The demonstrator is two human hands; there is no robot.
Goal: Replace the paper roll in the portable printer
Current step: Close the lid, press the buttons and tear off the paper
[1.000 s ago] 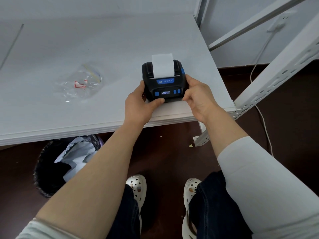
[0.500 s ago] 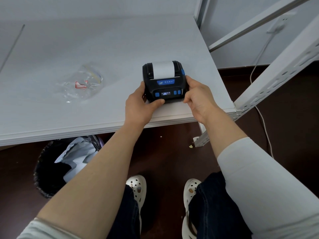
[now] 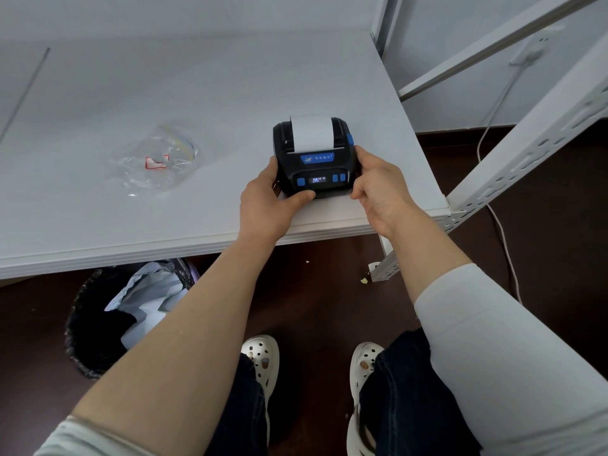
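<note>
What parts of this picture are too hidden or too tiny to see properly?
All in the head view:
1. The words on the printer screen: too small to read.
2. The paper roll inside: hidden by the printer body; only the white paper strip shows.
3. The printer's sides: covered by the left hand and right hand.
4. What is in the clear plastic bag: crumpled and shiny.
5. The bin's contents: partly under the table.

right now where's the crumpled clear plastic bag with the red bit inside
In the head view the crumpled clear plastic bag lies on the white table, left of the black portable printer and untouched by either hand.
</note>
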